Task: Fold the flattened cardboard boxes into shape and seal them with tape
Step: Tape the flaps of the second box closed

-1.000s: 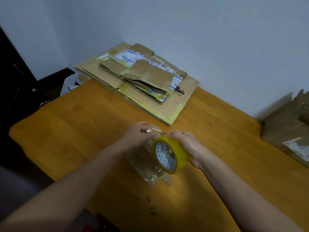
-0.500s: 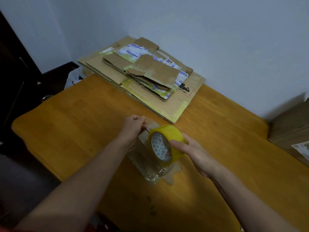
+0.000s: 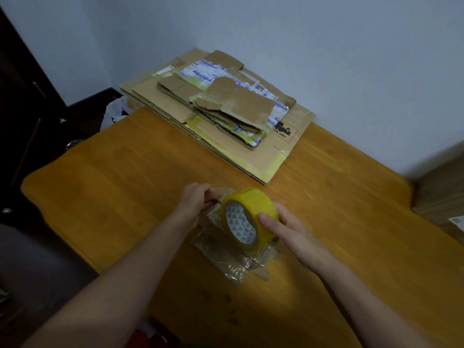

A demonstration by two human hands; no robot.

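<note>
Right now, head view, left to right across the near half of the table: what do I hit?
In order: left hand, pinching the tape end → tape roll → right hand, holding the roll → box at the right edge. I left out the cardboard stack: it spans the middle, farther back.

The right hand shows only its thumb on the tape roll; its other fingers lie behind the roll. The curled fingertips of the left hand conceal whatever they pinch. The roll and both hands cover part of the taped flat piece. Upper sheets hide most of the lower flattened boxes; the print on their labels is too small to read. The box at right is blurred and cut by the frame edge.
</note>
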